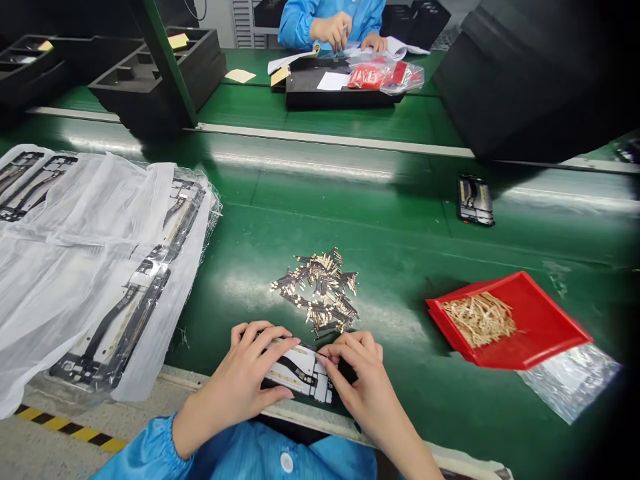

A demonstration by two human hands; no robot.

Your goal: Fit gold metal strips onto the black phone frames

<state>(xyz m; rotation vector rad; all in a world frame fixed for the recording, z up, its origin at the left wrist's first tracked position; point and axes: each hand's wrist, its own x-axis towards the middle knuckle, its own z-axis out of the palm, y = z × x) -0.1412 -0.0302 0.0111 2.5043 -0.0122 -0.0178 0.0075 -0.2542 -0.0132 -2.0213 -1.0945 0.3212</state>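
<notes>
Both hands rest on a flat black and white frame part (301,371) lying at the near edge of the green belt (320,220). My left hand (245,380) lies over its left end with fingers curled around it. My right hand (357,377) pinches at its right end, fingertips pressed together on the part. Just beyond the hands lies a loose pile of small gold and black metal pieces (320,290).
A stack of frame parts under white plastic film (95,267) fills the left. A red tray (545,333) of thin gold strips sits right, on a clear bag (570,380). One black part (475,200) lies farther right. Black foam trays (150,73) stand behind; another person in blue (330,23) works opposite.
</notes>
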